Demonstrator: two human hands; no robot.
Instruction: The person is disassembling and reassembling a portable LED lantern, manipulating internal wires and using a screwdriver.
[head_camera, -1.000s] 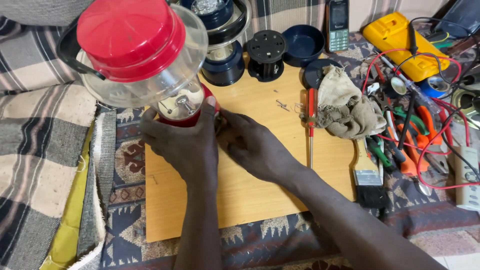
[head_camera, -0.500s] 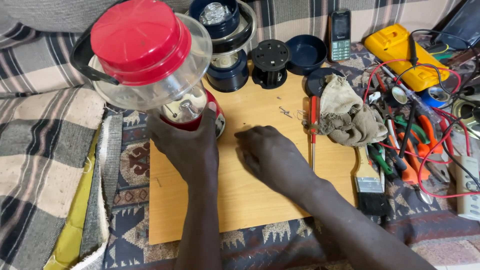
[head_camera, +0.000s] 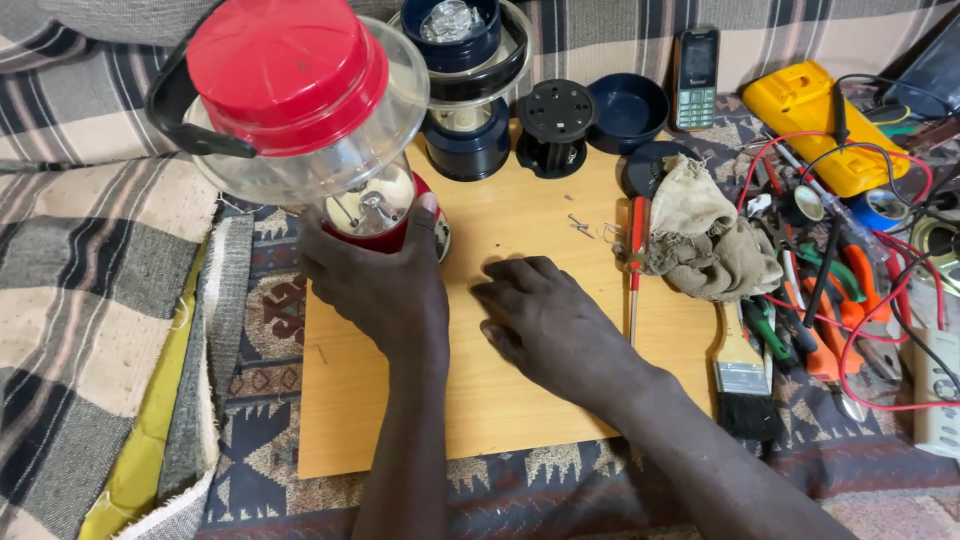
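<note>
Looks like a home repair spot, not a proper workshop: work is done on a wooden board (head_camera: 520, 400) laid over patterned rugs (head_camera: 250, 400) and striped blankets (head_camera: 80, 250), w/ striped fabric behind. Repair gear all around: red-handled screwdriver (head_camera: 636, 240), paintbrush (head_camera: 745, 375), pliers (head_camera: 850, 300), red test leads (head_camera: 880, 330), yellow multimeter (head_camera: 825, 125), rag (head_camera: 710, 240). Opened-up lantern parts (head_camera: 470, 90) and a small keypad phone (head_camera: 697, 75) sit at the board's far edge.

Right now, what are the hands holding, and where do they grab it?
The left hand grips the red lantern around its red base. The right hand holds nothing, resting on the wooden board.
</note>
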